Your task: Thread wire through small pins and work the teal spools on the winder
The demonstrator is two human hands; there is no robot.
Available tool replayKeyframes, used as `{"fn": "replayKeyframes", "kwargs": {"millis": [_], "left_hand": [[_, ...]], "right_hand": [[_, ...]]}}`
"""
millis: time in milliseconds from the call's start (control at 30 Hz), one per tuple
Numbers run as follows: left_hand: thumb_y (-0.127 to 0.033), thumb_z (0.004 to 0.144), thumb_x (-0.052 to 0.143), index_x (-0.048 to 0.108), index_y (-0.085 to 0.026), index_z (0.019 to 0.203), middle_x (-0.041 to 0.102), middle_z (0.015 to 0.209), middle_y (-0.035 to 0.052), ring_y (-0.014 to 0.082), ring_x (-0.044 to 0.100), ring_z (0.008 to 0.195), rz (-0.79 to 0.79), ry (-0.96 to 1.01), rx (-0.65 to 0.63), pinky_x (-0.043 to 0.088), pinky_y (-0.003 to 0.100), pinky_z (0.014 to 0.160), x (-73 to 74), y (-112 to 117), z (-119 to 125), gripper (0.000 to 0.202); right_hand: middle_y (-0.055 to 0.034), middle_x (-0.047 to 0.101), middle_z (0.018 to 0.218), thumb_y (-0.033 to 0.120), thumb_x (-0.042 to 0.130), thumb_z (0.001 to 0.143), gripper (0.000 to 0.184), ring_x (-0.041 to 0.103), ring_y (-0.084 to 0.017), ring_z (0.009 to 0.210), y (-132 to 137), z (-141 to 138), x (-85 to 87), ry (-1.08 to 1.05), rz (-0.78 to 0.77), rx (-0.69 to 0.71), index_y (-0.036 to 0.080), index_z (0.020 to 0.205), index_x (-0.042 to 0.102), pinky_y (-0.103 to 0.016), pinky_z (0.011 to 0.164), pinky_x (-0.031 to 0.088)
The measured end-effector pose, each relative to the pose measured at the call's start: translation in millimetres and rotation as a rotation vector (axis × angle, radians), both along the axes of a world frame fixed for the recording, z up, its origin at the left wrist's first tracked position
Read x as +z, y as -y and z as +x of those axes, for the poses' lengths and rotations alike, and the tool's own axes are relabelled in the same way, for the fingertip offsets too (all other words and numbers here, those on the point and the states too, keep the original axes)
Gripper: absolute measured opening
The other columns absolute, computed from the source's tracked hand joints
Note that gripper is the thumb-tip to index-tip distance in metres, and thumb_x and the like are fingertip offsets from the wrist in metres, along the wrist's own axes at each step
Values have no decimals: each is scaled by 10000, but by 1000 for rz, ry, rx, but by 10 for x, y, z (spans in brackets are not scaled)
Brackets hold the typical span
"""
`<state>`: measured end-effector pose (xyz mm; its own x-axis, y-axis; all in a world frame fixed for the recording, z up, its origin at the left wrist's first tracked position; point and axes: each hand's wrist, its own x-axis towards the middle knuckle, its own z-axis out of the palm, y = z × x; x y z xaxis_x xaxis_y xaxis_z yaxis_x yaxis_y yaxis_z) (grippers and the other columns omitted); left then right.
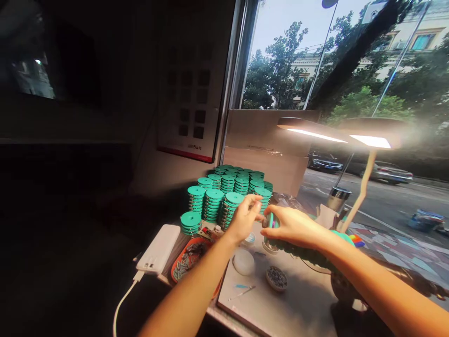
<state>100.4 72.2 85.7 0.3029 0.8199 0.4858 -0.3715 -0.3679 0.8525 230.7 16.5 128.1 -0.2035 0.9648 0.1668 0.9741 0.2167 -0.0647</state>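
My left hand (245, 216) and my right hand (293, 226) meet above a grey work mat (301, 295), fingers pinched together round a small teal disc (271, 220). The right hand wraps the disc from the right; the left fingertips touch it from the left. Just behind the hands stand several stacks of the same teal discs (228, 192). Part of the disc is hidden by my fingers.
An orange tray (185, 264) of small parts sits left of the mat, with a white power bank (158, 249) and its cable beside it. A round white lid (243, 261) and a small dish of dark bits (276, 277) lie on the mat. Desk lamp (368, 140) at right, window behind.
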Motion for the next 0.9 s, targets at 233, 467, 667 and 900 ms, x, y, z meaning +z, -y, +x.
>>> {"fn": "replayKeyframes", "kwargs": {"millis": [233,467,667,900], "left_hand": [[-338,724,462,494,-180,921,466,834,6,63,512,495,39,-73,48,427,236,550,35,37,55,255],[-425,711,450,468,-193,486,388,469,-22,151,456,493,87,-337,144,357,292,577,-109,-4,69,324],[-305,742,417,473,-193,634,480,671,-6,147,458,686,253,-487,24,370,255,664,-203,68,1,166],[-393,818,248,391,-185,498,351,481,-31,129,380,525,272,-657,93,363,289,591,-148,6,30,408]], "right_hand": [[-25,598,704,421,506,671,255,540,-178,633,6,-9,-2,-10,10,20,209,812,501,-247,522,300],[-58,612,770,418,500,674,296,548,-196,677,18,-24,7,-18,20,17,195,868,505,-257,545,313],[-51,612,748,409,500,675,290,539,-182,653,26,-35,17,-35,22,13,187,861,520,-246,534,289],[-59,617,782,374,534,653,302,542,-186,684,15,-33,2,-70,46,26,168,874,527,-246,548,279]]}}
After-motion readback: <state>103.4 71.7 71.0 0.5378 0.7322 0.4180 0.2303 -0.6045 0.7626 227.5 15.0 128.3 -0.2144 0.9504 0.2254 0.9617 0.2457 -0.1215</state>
